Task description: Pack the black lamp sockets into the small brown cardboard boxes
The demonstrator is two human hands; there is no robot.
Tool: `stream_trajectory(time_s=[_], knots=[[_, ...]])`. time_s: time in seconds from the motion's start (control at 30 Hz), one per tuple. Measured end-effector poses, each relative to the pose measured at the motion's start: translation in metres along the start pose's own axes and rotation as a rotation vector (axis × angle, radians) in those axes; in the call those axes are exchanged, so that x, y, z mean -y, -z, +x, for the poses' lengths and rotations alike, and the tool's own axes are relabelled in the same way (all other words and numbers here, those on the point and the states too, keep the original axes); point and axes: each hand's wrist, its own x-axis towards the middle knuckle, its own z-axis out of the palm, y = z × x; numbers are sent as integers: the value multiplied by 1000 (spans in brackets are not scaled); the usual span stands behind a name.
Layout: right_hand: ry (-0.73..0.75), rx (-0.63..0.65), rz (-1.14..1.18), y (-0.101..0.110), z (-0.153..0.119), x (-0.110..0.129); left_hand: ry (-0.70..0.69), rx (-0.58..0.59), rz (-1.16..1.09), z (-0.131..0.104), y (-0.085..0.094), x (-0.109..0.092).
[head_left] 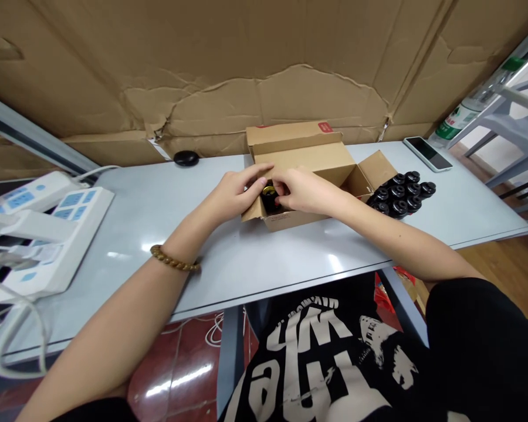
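A brown cardboard box [297, 221] stands on the table with its lid tipped back and a right-hand flap folded out. My left hand [242, 187] rests at the box's left end, its fingers stretched over the rim and the thumb apart. Inside that end sits a black object with a yellow ring on top [270, 199], possibly a small bottle. My right hand [305, 190] reaches into the box with its fingers closed at this object; its fingertips are partly hidden. Beyond the right flap, several black, round-topped pieces [398, 193] stand close together.
White power strips [70, 234] with cables lie on the table [220, 264] at left. A black round object [186, 158] is near the cardboard wall [268, 105] at the back. To the right are a phone [427, 153] and a plastic bottle [466, 114].
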Motion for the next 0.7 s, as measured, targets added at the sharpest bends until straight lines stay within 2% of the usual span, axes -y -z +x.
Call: stream_trajectory(time_s=[0.2,0.53,0.7], knots=[[-6,6,24,2,-2,0,13,-2,38,-1,1,0],[-55,59,-49,19,-10,-1,19,14,45,-2,2,-4],[-104,200,-49,19,-10,-3,25,5,48,-2,2,-3]])
